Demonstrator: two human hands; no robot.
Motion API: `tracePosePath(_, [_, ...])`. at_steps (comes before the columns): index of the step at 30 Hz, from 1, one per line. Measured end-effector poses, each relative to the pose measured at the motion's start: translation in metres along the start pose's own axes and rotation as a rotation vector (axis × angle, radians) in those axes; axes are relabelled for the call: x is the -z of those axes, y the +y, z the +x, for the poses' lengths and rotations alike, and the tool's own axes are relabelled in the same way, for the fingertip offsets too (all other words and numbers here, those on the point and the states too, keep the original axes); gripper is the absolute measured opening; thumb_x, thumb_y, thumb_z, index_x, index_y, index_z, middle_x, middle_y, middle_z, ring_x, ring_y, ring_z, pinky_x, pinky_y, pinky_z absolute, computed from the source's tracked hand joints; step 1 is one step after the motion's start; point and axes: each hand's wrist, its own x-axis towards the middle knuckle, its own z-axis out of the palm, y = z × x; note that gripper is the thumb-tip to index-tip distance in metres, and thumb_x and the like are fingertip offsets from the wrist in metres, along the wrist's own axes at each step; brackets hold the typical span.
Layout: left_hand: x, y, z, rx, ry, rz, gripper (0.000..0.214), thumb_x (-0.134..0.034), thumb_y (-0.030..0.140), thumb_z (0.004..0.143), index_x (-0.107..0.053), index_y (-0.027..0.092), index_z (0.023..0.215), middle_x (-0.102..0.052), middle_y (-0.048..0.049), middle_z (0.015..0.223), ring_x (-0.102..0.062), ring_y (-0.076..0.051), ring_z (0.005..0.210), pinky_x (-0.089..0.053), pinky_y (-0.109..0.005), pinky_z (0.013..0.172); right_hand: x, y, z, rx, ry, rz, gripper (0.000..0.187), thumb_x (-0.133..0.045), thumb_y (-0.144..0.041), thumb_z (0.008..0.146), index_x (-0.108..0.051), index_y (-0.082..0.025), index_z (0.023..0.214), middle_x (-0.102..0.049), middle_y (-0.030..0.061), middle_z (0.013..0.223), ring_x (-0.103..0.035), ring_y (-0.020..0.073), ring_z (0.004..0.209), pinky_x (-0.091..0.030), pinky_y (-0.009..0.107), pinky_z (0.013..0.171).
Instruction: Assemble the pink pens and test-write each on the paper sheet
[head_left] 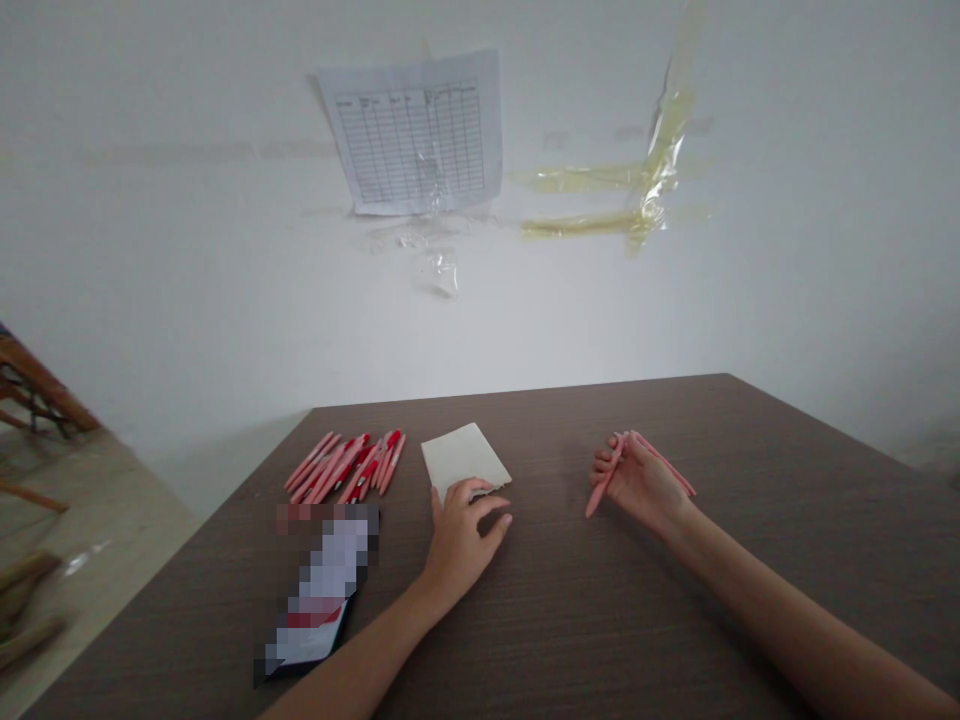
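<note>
My left hand (pixel 463 535) is open, fingers spread, with its fingertips at the near edge of a cream-coloured square of paper or card (pixel 463 455). To the right, my right hand (pixel 643 485) is turned partly palm up, its fingers curled around a pink pen (pixel 604 482) that slants down to the left. Another slim pink pen (pixel 667 465) sticks out on the far side of that hand; whether it is gripped or lies on the table I cannot tell. Left of the card is a loose pile of pink and red pens (pixel 341 468).
A phone-like dark-edged device (pixel 311 655), mostly blurred out, lies beside my left forearm. The brown table (pixel 570 620) ends at a white wall carrying a taped printed sheet (pixel 416 135) and yellowish tape strips (pixel 592 226). Wooden furniture (pixel 45 385) stands at the far left.
</note>
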Motion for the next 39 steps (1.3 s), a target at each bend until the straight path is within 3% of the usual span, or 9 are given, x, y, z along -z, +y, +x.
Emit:
tracePosePath(5, [0.0, 0.002, 0.0, 0.029, -0.029, 0.006, 0.015, -0.068, 0.023, 0.082, -0.075, 0.032, 0.091, -0.065, -0.0046, 0.111, -0.058, -0.028, 0.112, -0.017, -0.072, 0.108, -0.008, -0.003, -0.005, -0.048, 0.01, 0.048, 0.03, -0.054, -0.045, 0.086, -0.045, -0.024, 0.066, -0.043, -0.0029, 0.059, -0.045, 0.0155, 0.054, -0.042, 0.032, 0.057])
tracePosePath(12, [-0.005, -0.002, 0.0, 0.02, -0.045, 0.012, 0.016, -0.068, 0.023, 0.08, -0.075, 0.03, 0.094, -0.068, -0.006, 0.112, -0.055, -0.029, 0.117, -0.02, -0.071, 0.108, -0.007, -0.005, -0.005, -0.007, 0.021, 0.061, 0.029, -0.051, -0.04, 0.083, -0.04, -0.024, 0.062, -0.038, -0.0041, 0.054, -0.039, 0.0151, 0.051, -0.038, 0.032, 0.055])
tracePosePath(22, [0.0, 0.006, 0.001, 0.025, -0.19, 0.006, 0.022, -0.067, 0.019, 0.08, -0.073, 0.031, 0.097, -0.067, -0.0047, 0.124, -0.049, -0.034, 0.129, -0.02, -0.077, 0.105, -0.008, -0.007, -0.006, -0.062, 0.048, 0.248, 0.024, -0.05, -0.033, 0.082, -0.042, -0.023, 0.062, -0.041, -0.0031, 0.056, -0.041, 0.0142, 0.052, -0.037, 0.029, 0.056])
tracePosePath(26, [0.0, 0.007, 0.001, 0.024, -0.178, 0.015, 0.022, -0.067, 0.018, 0.08, -0.073, 0.031, 0.097, -0.067, -0.0044, 0.125, -0.049, -0.034, 0.129, -0.02, -0.077, 0.105, -0.007, -0.008, -0.005, -0.044, 0.071, 0.281, 0.024, -0.051, -0.033, 0.082, -0.043, -0.023, 0.062, -0.041, -0.0033, 0.056, -0.041, 0.014, 0.051, -0.037, 0.029, 0.055])
tracePosePath(29, [-0.001, 0.003, 0.0, 0.023, -0.103, 0.078, 0.02, -0.064, 0.019, 0.083, -0.073, 0.029, 0.098, -0.067, -0.0057, 0.124, -0.051, -0.034, 0.127, -0.023, -0.075, 0.106, -0.008, -0.009, -0.006, -0.035, 0.075, 0.277, 0.024, -0.054, -0.036, 0.084, -0.046, -0.023, 0.065, -0.042, -0.0032, 0.057, -0.042, 0.0146, 0.052, -0.039, 0.03, 0.054])
tracePosePath(34, [-0.001, -0.003, -0.001, 0.08, -0.009, 0.288, 0.028, -0.058, 0.025, 0.087, -0.068, 0.027, 0.114, -0.062, -0.0094, 0.131, -0.048, -0.034, 0.13, -0.024, -0.072, 0.109, -0.008, -0.01, -0.007, -0.014, 0.047, 0.234, 0.025, -0.055, -0.035, 0.082, -0.044, -0.023, 0.064, -0.041, -0.0035, 0.058, -0.043, 0.0139, 0.052, -0.041, 0.03, 0.054])
tracePosePath(39, [0.0, 0.001, -0.003, 0.206, -0.129, 0.449, 0.045, -0.053, 0.04, 0.091, -0.056, 0.026, 0.134, -0.049, -0.0122, 0.146, -0.039, -0.038, 0.137, -0.023, -0.071, 0.11, -0.006, -0.012, -0.007, -0.015, 0.046, 0.278, 0.02, -0.051, -0.026, 0.08, -0.044, -0.021, 0.061, -0.042, -0.0025, 0.056, -0.043, 0.0127, 0.052, -0.041, 0.028, 0.054])
